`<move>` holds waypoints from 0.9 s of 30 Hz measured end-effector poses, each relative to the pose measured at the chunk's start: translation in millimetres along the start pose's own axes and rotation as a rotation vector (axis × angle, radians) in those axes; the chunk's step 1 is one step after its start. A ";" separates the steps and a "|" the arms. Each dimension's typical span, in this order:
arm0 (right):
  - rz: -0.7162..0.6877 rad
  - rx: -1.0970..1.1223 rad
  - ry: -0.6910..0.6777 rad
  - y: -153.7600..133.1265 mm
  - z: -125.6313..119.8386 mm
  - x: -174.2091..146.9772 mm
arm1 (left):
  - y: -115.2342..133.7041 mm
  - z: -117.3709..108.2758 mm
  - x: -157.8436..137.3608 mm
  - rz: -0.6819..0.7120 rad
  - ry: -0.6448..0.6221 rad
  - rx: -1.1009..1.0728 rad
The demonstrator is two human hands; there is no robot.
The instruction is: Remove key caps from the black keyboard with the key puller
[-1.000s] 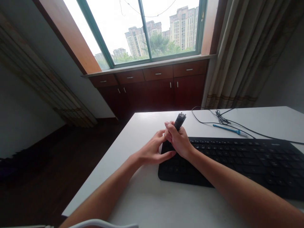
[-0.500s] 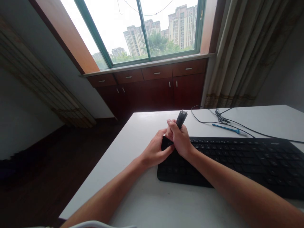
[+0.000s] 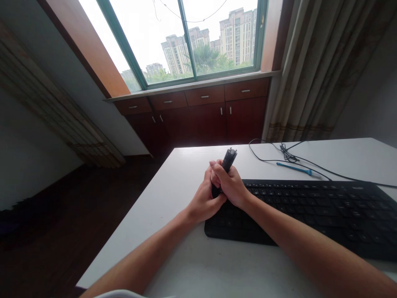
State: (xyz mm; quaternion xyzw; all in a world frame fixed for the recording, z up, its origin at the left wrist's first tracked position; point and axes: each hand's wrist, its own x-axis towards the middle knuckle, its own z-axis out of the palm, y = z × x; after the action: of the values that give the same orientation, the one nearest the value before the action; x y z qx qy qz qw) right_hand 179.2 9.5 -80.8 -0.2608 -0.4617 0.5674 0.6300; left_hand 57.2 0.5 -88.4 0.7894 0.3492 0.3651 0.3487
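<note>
Just right of frame centre, black rod [image 3: 230, 155]: slants toward the upper right, its pronged top end standing clear above the right fist, its middle hidden inside the curled fingers.
Right hand [image 3: 232, 184]: closed firmly around the rod; the thumb [image 3: 218, 168] lies across it just below the exposed end, tip pointing to the upper left.
Left hand [image 3: 203, 200]: curved and partly open beside the right fist, thumb lowest and pointing right, the other fingers largely hidden behind the fist; whether it grips the rod cannot be told.
Dark patch between the hands: could be the rod's lower end or the keyboard; cannot tell which.
Keyboard [image 3: 310, 207]: black, stretching to the right edge of the frame, its left end under and beside the hands.
Blue stick [image 3: 293, 168]: lies right of centre, beyond the keyboard, well apart from both hands.
Black cable [image 3: 288, 155]: bundled near the blue stick, one strand running to the right edge.
White desk [image 3: 163, 194]: lower middle, under keyboard, stick and cable.
Cabinet [image 3: 201, 122]: dark red, upper middle, below the window [image 3: 149, 41].
</note>
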 end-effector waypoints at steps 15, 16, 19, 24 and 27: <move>-0.044 -0.005 0.026 0.2 0.3 -0.6 | 0.0 4.1 -2.8 -0.004 0.010 0.007; -0.046 -0.008 0.023 0.3 0.5 -0.7 | -0.4 4.1 -2.7 0.000 0.013 0.010; -0.045 -0.025 0.002 0.8 1.0 -1.2 | -2.1 4.5 -2.9 0.007 0.033 0.025; -0.060 -0.029 -0.002 1.3 0.3 -2.4 | -1.6 4.8 -3.6 -0.014 0.044 0.025; -0.075 -0.022 0.010 0.4 0.4 -3.0 | -0.7 4.3 -3.7 -0.004 0.034 0.014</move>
State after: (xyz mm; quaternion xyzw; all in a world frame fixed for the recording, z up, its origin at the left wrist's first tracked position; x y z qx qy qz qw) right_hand 178.9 6.7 -81.8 -0.2532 -0.4740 0.5370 0.6503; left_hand 58.7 -3.4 -92.3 0.7847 0.3595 0.3753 0.3379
